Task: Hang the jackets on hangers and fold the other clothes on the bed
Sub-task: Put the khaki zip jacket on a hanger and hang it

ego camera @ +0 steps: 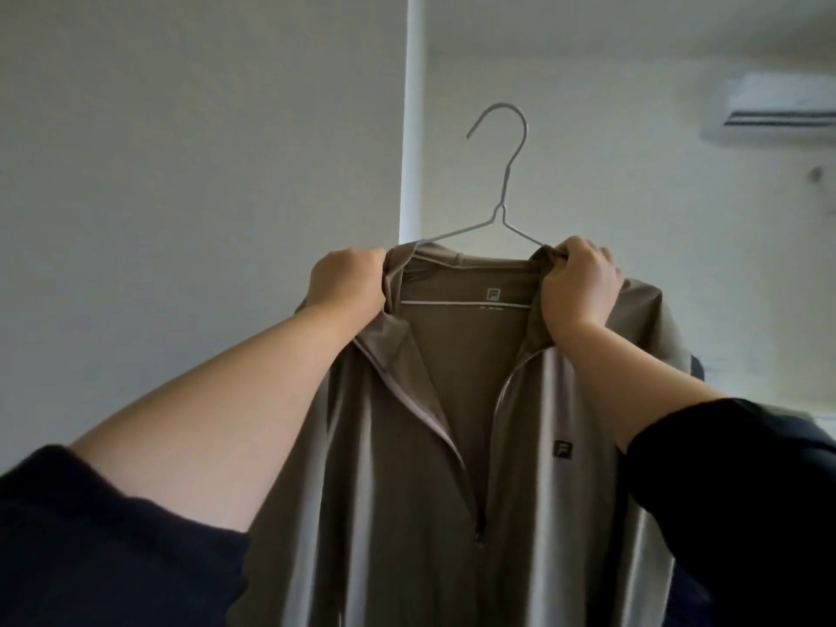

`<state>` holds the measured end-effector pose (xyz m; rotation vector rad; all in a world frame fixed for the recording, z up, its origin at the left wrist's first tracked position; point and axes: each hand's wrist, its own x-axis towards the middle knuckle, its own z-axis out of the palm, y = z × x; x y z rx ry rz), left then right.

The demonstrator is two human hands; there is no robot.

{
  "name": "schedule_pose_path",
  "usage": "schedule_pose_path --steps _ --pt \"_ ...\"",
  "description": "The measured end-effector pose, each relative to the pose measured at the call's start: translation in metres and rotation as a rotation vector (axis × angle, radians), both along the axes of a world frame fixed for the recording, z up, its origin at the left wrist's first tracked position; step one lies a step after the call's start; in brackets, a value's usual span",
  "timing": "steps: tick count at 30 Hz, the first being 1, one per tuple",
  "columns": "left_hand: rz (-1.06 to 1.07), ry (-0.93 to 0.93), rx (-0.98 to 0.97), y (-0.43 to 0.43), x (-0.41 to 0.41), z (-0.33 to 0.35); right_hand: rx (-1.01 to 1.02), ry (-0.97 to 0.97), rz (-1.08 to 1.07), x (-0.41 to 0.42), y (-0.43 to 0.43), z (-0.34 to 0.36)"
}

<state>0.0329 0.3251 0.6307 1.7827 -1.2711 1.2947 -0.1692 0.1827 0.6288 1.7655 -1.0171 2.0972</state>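
A taupe zip-front jacket [457, 436] hangs on a thin grey wire hanger [506, 174], held up in front of me in mid air. The hanger's hook rises free above the collar and catches on nothing. My left hand [346, 280] grips the left side of the collar. My right hand [577, 282] grips the right side of the collar at the hanger's shoulder. The zip is undone down to about chest height, and a small dark logo sits on the right chest. The bed and other clothes are out of view.
A pale wall fills the left side, with a white vertical post or door frame [414, 129] behind the hanger. A white air conditioner [778, 106] is mounted high on the right wall. Something dark [696, 366] shows behind the jacket's right shoulder.
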Motion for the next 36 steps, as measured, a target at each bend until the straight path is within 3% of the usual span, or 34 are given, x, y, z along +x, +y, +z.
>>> schedule_pose_path --steps 4,13,16,22,24,27,32,36 --pt "-0.050 0.054 0.083 -0.028 -0.016 -0.038 0.052 0.062 -0.059 -0.023 -0.023 -0.036" --pt "-0.090 0.185 0.445 -0.121 -0.038 -0.263 0.383 0.369 -0.153 -0.062 -0.098 -0.273" --pt "-0.128 0.352 0.452 -0.152 -0.032 -0.340 0.532 0.444 -0.177 -0.067 -0.116 -0.344" --pt "-0.103 0.417 0.745 -0.183 -0.031 -0.419 0.648 0.633 -0.290 -0.062 -0.142 -0.420" --pt "-0.104 0.525 0.729 -0.195 -0.029 -0.430 0.740 0.614 -0.219 -0.053 -0.151 -0.431" --pt "-0.174 0.840 0.622 -0.214 -0.024 -0.447 0.890 0.457 -0.080 -0.037 -0.162 -0.445" --pt "-0.574 1.478 0.726 -0.231 -0.035 -0.512 1.184 0.426 0.230 -0.020 -0.164 -0.493" --pt "-0.484 1.517 0.768 -0.213 -0.061 -0.574 1.347 0.555 0.250 -0.022 -0.146 -0.555"
